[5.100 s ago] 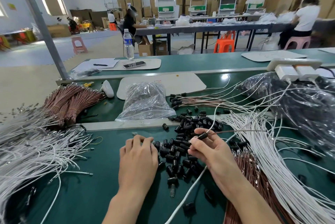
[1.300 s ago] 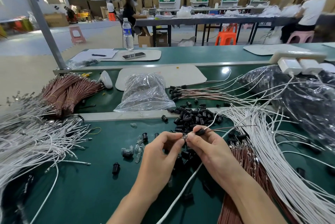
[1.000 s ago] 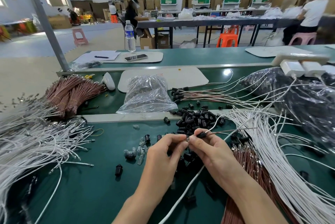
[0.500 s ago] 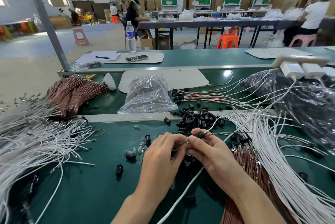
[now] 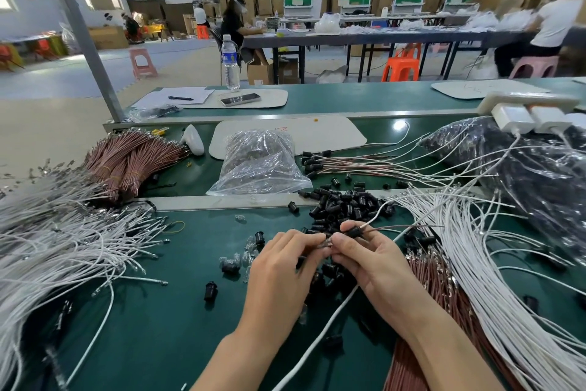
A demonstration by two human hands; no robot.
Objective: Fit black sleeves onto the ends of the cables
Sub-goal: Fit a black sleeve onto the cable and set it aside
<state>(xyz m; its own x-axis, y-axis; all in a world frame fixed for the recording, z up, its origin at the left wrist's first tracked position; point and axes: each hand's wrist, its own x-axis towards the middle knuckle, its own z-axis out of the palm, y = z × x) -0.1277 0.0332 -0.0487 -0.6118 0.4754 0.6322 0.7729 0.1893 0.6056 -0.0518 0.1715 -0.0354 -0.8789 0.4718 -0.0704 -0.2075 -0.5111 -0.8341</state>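
My two hands meet over the green bench (image 5: 165,336). My right hand (image 5: 371,259) pinches a black sleeve (image 5: 354,232) threaded on a thin brown cable (image 5: 406,227) that runs off to the right. My left hand (image 5: 282,267) pinches a small clear part (image 5: 327,243) at the cable's end, fingertip to fingertip with the right. A pile of loose black sleeves (image 5: 345,205) lies just beyond my hands. Several more sleeves and clear parts (image 5: 241,259) are scattered to the left.
White cables (image 5: 57,248) fan out at the left and a white bundle (image 5: 494,267) at the right, over brown cables (image 5: 434,273). Tied brown cable bundles (image 5: 126,162), a clear plastic bag (image 5: 258,165) and a dark bag (image 5: 539,175) lie further back. Sleeved cables (image 5: 348,165) rest beyond the pile.
My left hand came off the sleeve pile and rose to meet the right hand at the cable's end. Over the last second both hands stay together with small finger movements.
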